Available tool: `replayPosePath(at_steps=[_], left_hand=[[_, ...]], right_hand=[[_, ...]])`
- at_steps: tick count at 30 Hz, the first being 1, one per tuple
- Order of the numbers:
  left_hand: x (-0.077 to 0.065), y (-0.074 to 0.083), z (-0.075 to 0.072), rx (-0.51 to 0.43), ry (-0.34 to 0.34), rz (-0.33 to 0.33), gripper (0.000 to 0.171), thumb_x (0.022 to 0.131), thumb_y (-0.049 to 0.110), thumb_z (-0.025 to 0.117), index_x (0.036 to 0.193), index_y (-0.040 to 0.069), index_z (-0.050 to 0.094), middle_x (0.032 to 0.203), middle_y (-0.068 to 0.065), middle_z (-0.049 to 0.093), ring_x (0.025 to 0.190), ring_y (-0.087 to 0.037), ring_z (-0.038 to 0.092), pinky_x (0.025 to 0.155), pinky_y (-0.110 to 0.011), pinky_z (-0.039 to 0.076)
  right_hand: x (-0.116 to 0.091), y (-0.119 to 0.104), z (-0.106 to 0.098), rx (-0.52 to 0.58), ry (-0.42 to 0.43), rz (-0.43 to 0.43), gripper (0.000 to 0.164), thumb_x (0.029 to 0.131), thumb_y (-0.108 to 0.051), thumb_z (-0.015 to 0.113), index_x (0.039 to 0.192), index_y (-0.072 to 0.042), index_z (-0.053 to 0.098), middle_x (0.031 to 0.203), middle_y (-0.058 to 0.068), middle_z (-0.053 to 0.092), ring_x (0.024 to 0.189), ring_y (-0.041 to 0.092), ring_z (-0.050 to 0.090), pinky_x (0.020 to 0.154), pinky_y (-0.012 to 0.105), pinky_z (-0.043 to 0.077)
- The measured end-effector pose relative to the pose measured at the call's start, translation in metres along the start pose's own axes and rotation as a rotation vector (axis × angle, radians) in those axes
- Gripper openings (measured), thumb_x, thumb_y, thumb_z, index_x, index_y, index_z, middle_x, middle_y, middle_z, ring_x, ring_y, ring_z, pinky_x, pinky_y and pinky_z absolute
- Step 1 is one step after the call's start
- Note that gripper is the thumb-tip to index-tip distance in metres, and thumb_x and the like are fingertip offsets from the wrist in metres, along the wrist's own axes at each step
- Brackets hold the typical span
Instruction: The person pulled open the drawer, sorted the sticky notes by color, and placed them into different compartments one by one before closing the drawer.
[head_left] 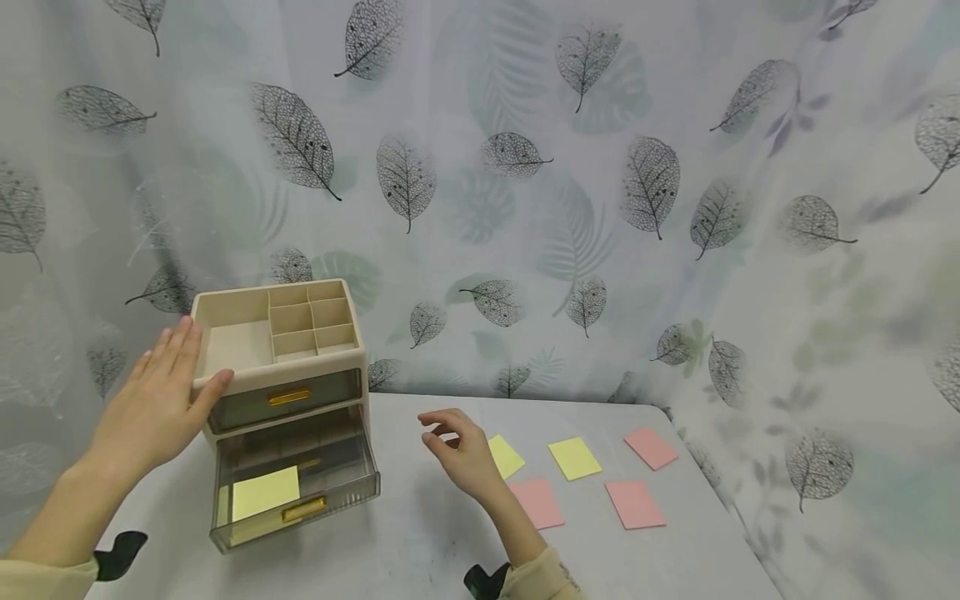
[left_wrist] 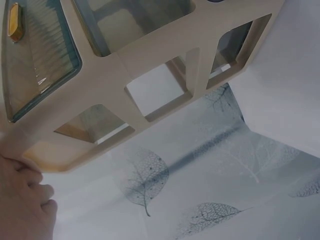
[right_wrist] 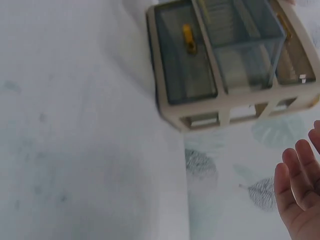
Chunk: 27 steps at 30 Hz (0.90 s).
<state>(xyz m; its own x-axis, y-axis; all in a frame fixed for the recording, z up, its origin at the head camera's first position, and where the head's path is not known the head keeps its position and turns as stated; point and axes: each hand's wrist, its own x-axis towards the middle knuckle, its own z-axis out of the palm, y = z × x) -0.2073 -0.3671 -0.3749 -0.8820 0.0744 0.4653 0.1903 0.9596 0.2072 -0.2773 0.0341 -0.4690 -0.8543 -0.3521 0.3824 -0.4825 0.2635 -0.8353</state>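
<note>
My left hand (head_left: 153,408) rests straight-fingered, thumb spread wide, on the left rim of the boxy cream organizer (head_left: 300,365). Flat yellow paper (head_left: 265,493) lies in its see-through lower drawer (head_left: 352,490). Rightward, my right hand (head_left: 467,457) bends loosely, thumb and fingers narrowly apart.

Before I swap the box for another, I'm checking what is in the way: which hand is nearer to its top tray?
Left. The left hand touches the left edge of the top tray; the right hand is apart from it, off to the right.
</note>
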Motion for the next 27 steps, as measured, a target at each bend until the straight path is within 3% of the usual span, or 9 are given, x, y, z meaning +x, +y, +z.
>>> replayPosePath(at_steps=[3, 9, 14, 22, 27], left_hand=[[-0.001, 0.000, 0.000, 0.000, 0.003, -0.003, 0.080, 0.112, 0.042, 0.039, 0.163, -0.008, 0.002, 0.171, -0.027, -0.005, 0.157, -0.045, -0.008, 0.128, -0.052, -0.011], [-0.001, -0.001, -0.001, -0.003, 0.010, -0.004, 0.081, 0.112, 0.042, 0.040, 0.163, -0.008, 0.003, 0.171, -0.026, -0.006, 0.158, -0.045, -0.008, 0.128, -0.052, -0.011], [-0.001, -0.001, -0.001, -0.001, 0.007, -0.003, 0.081, 0.112, 0.042, 0.039, 0.163, -0.008, 0.001, 0.171, -0.026, -0.006, 0.158, -0.044, -0.008, 0.128, -0.051, -0.011], [-0.001, 0.000, -0.001, 0.002, 0.004, -0.005, 0.081, 0.112, 0.043, 0.040, 0.163, -0.008, 0.001, 0.171, -0.026, -0.005, 0.158, -0.045, -0.007, 0.128, -0.051, -0.011], [0.000, 0.001, -0.001, -0.001, -0.002, -0.007, 0.081, 0.112, 0.043, 0.039, 0.163, -0.008, 0.001, 0.171, -0.027, -0.005, 0.158, -0.045, -0.008, 0.128, -0.051, -0.011]], right_hand=[[-0.003, 0.013, -0.009, -0.024, 0.034, 0.025, 0.028, 0.099, -0.002, 0.067, 0.126, -0.008, 0.072, 0.123, 0.010, 0.070, 0.107, 0.032, 0.068, 0.083, 0.029, 0.056], [-0.008, 0.037, -0.030, -0.050, 0.080, 0.028, 0.025, 0.099, -0.009, 0.070, 0.123, -0.016, 0.074, 0.121, 0.003, 0.070, 0.103, 0.023, 0.068, 0.081, 0.026, 0.056], [-0.009, 0.057, -0.047, -0.092, 0.089, 0.026, 0.024, 0.099, -0.009, 0.070, 0.123, -0.012, 0.074, 0.119, 0.007, 0.069, 0.101, 0.024, 0.067, 0.078, 0.026, 0.057], [-0.002, 0.085, -0.071, -0.353, 0.005, -0.004, 0.025, 0.097, -0.004, 0.070, 0.123, -0.005, 0.073, 0.116, 0.010, 0.068, 0.097, 0.024, 0.069, 0.076, 0.029, 0.058], [0.003, 0.094, -0.082, -0.462, -0.076, 0.021, 0.025, 0.099, -0.007, 0.069, 0.124, -0.005, 0.072, 0.121, 0.009, 0.067, 0.098, 0.025, 0.068, 0.078, 0.035, 0.058]])
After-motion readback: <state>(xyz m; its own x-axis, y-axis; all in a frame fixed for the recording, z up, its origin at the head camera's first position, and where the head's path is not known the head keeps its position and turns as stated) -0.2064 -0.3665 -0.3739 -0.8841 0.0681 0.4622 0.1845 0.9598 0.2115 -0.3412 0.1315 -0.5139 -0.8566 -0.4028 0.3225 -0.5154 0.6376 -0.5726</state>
